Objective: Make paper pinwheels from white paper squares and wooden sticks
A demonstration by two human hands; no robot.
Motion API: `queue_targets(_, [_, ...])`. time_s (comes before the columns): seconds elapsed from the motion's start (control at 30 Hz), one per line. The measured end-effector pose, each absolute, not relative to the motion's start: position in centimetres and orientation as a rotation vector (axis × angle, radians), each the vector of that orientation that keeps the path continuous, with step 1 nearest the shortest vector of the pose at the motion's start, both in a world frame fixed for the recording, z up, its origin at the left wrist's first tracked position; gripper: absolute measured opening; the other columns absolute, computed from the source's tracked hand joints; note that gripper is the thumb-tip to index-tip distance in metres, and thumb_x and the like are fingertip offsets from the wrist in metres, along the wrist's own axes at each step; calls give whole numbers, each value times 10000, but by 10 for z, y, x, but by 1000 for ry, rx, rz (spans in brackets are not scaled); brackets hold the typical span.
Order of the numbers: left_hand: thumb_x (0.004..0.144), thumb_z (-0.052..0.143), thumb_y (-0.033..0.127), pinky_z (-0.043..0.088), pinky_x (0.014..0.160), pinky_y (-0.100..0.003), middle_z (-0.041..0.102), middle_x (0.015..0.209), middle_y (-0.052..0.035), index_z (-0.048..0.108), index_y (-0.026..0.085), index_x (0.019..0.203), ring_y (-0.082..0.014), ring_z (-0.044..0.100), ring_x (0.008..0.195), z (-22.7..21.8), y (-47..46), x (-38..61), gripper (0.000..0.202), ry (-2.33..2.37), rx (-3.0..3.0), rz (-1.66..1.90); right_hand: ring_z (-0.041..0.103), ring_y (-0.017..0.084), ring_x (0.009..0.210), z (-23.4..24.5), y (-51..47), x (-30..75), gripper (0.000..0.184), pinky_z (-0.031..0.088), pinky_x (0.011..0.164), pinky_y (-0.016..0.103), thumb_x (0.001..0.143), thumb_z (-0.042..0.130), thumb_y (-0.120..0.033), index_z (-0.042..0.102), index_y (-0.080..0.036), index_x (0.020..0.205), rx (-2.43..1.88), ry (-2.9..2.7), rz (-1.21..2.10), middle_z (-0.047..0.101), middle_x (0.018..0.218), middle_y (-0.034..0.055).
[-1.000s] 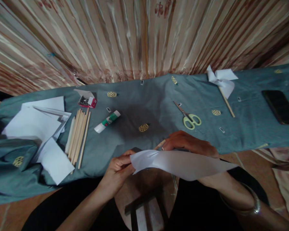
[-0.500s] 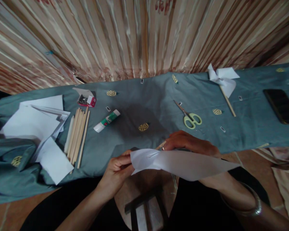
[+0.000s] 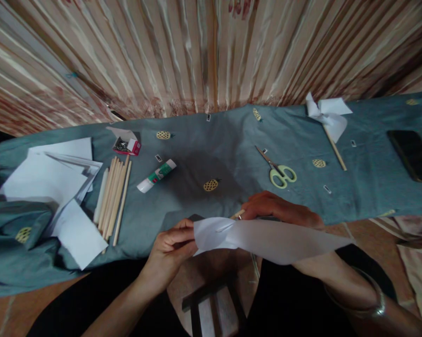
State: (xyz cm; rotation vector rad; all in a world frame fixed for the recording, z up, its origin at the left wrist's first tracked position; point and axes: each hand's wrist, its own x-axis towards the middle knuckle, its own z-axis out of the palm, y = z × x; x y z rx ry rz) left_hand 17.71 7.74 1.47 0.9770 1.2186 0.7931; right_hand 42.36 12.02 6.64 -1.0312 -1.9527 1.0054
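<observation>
A white paper pinwheel (image 3: 267,238) spans the space between my two hands, over the near edge of the cloth-covered table. My left hand (image 3: 173,245) pinches its left end between thumb and fingers. Behind the paper, my right hand (image 3: 276,209) is closed around a thin wooden stick (image 3: 237,214), whose tip pokes out past the fingers. The paper's long pointed blade covers part of the right hand and wrist. Where stick and paper meet is hidden.
Scissors (image 3: 283,175), a glue stick (image 3: 157,176), a pin box (image 3: 126,142), several wooden sticks (image 3: 115,199) and paper sheets (image 3: 45,178) lie on the teal cloth (image 3: 196,150). Another pinwheel (image 3: 332,119) and a phone (image 3: 412,154) are at the right. A curtain (image 3: 196,56) hangs behind.
Almost nothing differs. The paper and both hands have shifted very slightly right in view, along with a small shift of the table items. Both grips stay the same.
</observation>
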Motion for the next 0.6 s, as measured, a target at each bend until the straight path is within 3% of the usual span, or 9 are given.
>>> queue_targets(0.17, [718, 798, 392, 519, 689, -280, 712, 792, -77, 813, 203, 761, -217, 642, 820, 14, 76, 176, 195, 1213, 989, 807, 695, 214, 902, 64, 120, 424, 85, 562, 736, 315, 911, 607, -280, 647, -304, 982, -1019, -1948, 998, 743, 904, -1])
queue_targets(0.6, [706, 793, 319, 504, 665, -287, 643, 643, -44, 779, 212, 605, -191, 601, 712, 22, 78, 174, 148, 1238, 1067, 814, 687, 225, 892, 62, 116, 422, 90, 559, 728, 326, 887, 642, -328, 669, -300, 968, -1102, -1896, 1002, 733, 919, 24])
